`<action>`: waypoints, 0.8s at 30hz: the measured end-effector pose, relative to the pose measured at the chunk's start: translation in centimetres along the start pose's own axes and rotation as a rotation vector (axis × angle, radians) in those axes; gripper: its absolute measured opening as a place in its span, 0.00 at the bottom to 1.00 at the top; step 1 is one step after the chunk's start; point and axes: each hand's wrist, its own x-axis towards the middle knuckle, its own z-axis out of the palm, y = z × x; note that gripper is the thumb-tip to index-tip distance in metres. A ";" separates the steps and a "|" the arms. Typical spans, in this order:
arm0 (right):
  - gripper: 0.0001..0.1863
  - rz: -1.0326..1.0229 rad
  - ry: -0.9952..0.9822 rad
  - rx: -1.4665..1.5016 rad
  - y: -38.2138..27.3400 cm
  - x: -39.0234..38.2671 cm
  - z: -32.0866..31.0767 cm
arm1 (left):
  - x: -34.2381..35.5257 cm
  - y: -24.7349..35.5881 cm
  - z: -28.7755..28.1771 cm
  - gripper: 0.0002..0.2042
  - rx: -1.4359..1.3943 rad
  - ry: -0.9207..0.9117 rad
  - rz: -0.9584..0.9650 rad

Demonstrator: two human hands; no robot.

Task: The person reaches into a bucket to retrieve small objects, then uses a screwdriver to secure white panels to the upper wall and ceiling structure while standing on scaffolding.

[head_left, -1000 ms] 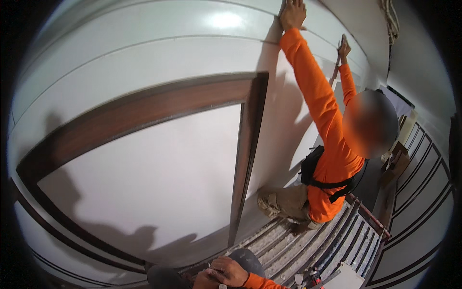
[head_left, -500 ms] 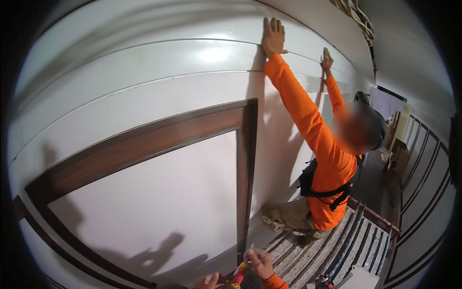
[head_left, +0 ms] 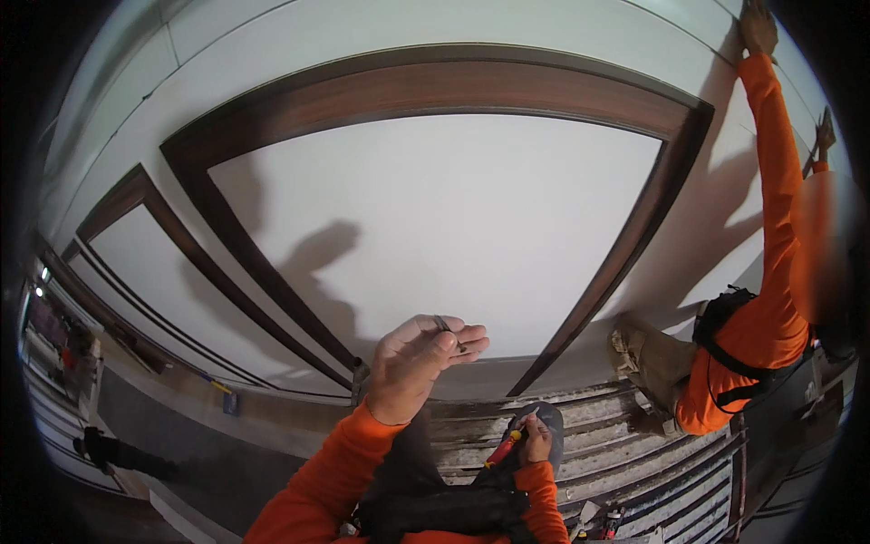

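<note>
I've got left hand [head_left: 419,358] half-open, thumb pinning small metal piece [head_left: 441,323], likely against dropping; right hand [head_left: 538,442] closed on red-yellow tool [head_left: 503,450].

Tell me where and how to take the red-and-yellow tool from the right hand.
Take the red-and-yellow tool by its red middle, probably best from the person's left: its slim body slants down and left, away from the right hand, leaving that stretch bare, while the fingers are at its upper end.
</note>
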 end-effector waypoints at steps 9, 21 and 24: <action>0.18 0.123 0.009 -0.121 -4.4 0.5 4.1 | 0.4 -1.3 -2.6 0.23 -0.144 0.154 -0.080; 0.18 0.001 -0.403 -0.057 -17.2 -2.3 17.3 | -1.3 -11.1 -3.8 0.17 -0.435 0.133 -0.505; 0.17 0.067 -0.478 0.149 -16.4 -2.5 17.6 | -2.3 -11.5 -2.6 0.14 0.102 0.090 -0.415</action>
